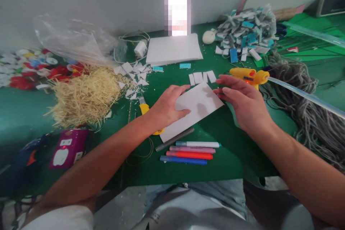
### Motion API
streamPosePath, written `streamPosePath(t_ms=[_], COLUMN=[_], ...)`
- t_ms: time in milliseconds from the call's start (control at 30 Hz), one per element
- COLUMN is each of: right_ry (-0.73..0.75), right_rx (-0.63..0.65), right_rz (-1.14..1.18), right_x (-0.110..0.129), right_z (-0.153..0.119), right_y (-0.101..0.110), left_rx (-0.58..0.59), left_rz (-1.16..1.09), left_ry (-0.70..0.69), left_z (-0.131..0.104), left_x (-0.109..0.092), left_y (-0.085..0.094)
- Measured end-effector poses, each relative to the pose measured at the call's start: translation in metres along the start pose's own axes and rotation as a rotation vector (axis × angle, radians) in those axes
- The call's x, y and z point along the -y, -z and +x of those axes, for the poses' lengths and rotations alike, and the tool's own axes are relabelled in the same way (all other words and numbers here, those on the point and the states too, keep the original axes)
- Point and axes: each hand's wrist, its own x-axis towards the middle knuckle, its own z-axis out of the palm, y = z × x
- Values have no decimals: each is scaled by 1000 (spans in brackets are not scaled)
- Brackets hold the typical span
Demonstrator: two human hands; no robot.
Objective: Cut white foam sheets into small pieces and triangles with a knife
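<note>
A flat white board (198, 105) lies at a slant in the middle of the green table. My left hand (170, 105) grips its left edge, thumb across the top face and the other fingers along the far side. My right hand (244, 100) is at the board's right corner with fingers apart; whether the fingertips touch it I cannot tell. Several small white strips (202, 77) lie just beyond the board. Partly under my left wrist is a yellow utility knife (144, 107). A grey marker (175, 139) lies along the board's near edge.
Several coloured markers (191, 155) lie nearest me. A yellow glue gun (246, 74) sits behind my right hand, beside grey yarn (304, 104). Straw (86, 91), cut white scraps (137, 73) and a purple power box (69, 148) are left. Stacked white sheets (174, 48) lie behind.
</note>
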Motion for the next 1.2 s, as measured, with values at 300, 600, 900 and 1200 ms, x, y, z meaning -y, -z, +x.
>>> streamPosePath(t_ms=[300,600,900,1200], right_ry=[239,205,-21,-99], right_rx=[-38,161,190,263], right_rz=[308,371,386,443], right_x=[1,0,1,10], right_z=[-4,-4,-7,-10], right_y=[1,-2,-7,-13], left_rx=[-199,-502,-453,-155], left_rz=[-413,-952,-1098,-1084], left_ry=[71,53,123,165], left_z=[17,41,38,25], left_x=[-1,-9,-22,-39], left_y=[10,25,13,-9])
